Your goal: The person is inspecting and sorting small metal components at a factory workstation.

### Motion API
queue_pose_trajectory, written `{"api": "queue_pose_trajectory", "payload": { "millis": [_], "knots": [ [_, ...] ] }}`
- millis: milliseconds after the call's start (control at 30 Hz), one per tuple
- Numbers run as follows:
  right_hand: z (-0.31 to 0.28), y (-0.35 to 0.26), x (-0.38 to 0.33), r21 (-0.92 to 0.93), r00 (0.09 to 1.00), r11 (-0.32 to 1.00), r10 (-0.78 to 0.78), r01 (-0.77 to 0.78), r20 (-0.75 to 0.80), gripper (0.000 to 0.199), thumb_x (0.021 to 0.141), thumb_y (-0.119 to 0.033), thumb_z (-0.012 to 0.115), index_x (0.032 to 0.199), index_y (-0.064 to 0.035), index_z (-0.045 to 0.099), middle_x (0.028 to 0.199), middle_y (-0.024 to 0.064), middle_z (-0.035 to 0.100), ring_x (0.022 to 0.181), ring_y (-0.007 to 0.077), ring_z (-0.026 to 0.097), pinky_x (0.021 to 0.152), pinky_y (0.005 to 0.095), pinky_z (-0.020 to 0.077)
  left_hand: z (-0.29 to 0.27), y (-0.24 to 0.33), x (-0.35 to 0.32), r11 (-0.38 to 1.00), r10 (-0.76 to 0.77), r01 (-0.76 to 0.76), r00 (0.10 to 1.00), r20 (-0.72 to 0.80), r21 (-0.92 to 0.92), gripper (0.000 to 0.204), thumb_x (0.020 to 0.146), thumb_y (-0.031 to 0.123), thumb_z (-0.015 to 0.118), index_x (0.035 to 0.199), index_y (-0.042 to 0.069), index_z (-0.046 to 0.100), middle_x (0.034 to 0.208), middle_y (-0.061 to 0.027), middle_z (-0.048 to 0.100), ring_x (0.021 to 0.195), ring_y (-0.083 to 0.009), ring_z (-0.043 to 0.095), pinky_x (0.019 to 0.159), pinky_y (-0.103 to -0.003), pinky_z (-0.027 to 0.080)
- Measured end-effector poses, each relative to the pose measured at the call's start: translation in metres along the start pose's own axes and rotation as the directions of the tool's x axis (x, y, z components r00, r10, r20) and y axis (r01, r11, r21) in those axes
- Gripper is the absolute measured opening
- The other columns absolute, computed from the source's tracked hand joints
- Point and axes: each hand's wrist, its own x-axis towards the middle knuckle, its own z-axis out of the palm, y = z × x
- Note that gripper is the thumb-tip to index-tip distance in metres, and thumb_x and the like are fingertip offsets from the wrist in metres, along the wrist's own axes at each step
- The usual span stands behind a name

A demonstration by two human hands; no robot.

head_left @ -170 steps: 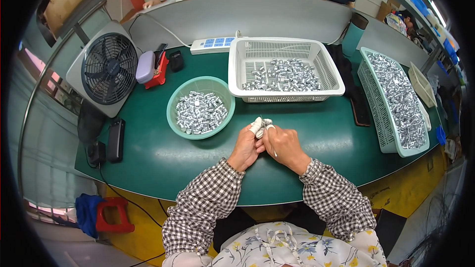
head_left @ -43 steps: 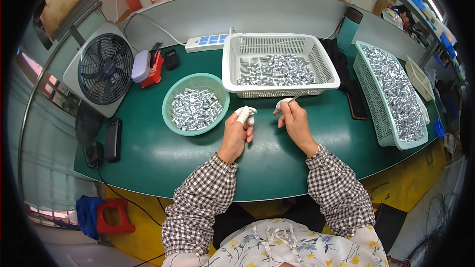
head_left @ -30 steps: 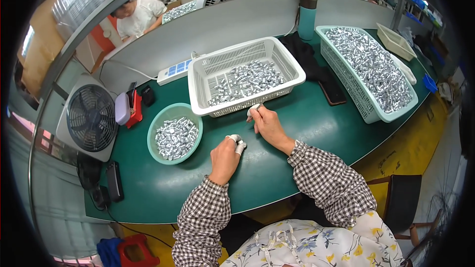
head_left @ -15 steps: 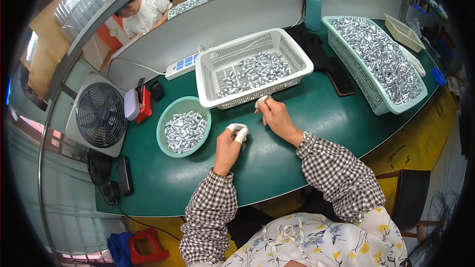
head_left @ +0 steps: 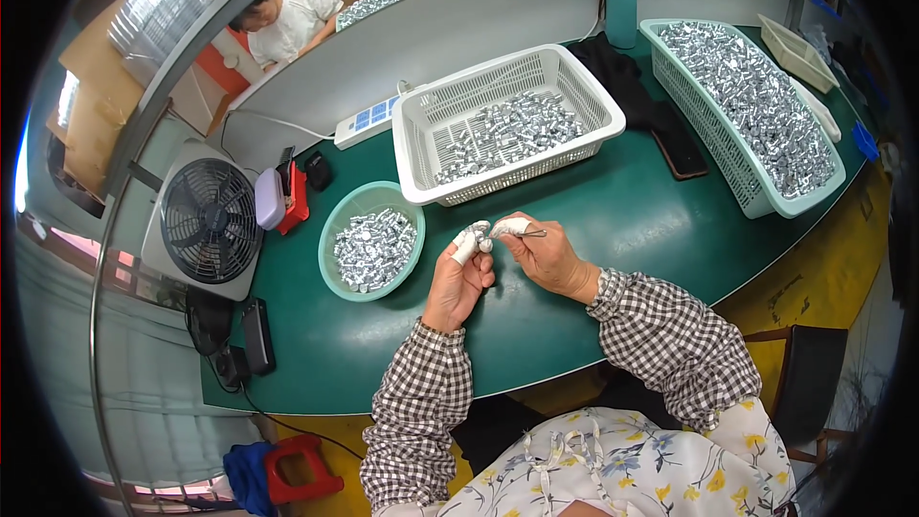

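Small silvery metal piece [head_left: 532,232], pinched at white-taped fingertips, above green table, beside white basket.

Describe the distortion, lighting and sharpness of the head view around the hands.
Head view: fisheye bends the green table edge and darkens the corners; even, soft light, faint shadows; left hand and right hand sharp at centre; the small metal piece in the right grip is too small to make out.

The table top [head_left: 593,230] looked smooth and matt green. The white basket [head_left: 450,124] and the round green bowl [head_left: 330,230] were plastic — both held small shiny metal pieces [head_left: 503,129]. White cloth-like wrapping covered fingertips of the left hand [head_left: 458,278] and right hand [head_left: 546,254]. The checked sleeves [head_left: 670,345] were soft woven cloth.
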Motion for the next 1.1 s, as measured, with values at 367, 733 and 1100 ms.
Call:
{"api": "queue_pose_trajectory", "payload": {
  "millis": [367,733,1100],
  "knots": [
    [0.001,0.005,0.002,0.086,0.993,0.991,0.094,-0.100,0.067,0.006,0.080,-0.004,0.059,0.083,0.0001,0.056,0.076,0.0112,0.058,0.056,0.0260,0.057,0.048,0.0327,0.0451,0.001,0.000,-0.002,0.997,-0.032,0.031,0.999,0.008,0.069,0.017,0.092,0.022,0.049,0.096,0.006,0.053,0.073,0.0011,0.050,0.055,-0.0078,0.045,0.043,-0.021,0.036],
    [-0.005,0.021,0.006,0.162,0.963,0.954,0.265,-0.254,-0.045,0.021,0.092,-0.012,0.047,0.075,0.0011,0.051,0.065,0.0072,0.056,0.044,0.0101,0.047,0.041,0.0241,0.0379,0.003,0.007,-0.005,0.920,0.237,-0.220,0.971,-0.014,0.324,0.022,0.092,0.026,0.048,0.098,0.006,0.053,0.071,0.0026,0.046,0.054,-0.0069,0.041,0.042,-0.020,0.033],
    [-0.008,0.042,0.005,0.062,0.917,0.918,0.395,-0.392,-0.050,0.027,0.091,-0.017,0.048,0.071,0.0004,0.048,0.059,0.0086,0.054,0.045,0.0144,0.050,0.043,0.0286,0.0396,0.005,0.003,-0.002,-0.268,0.652,-0.293,0.647,0.397,0.918,0.014,0.082,0.015,0.060,0.089,0.003,0.058,0.075,-0.0098,0.057,0.058,-0.0236,0.054,0.052,-0.031,0.043]
  ]
}}
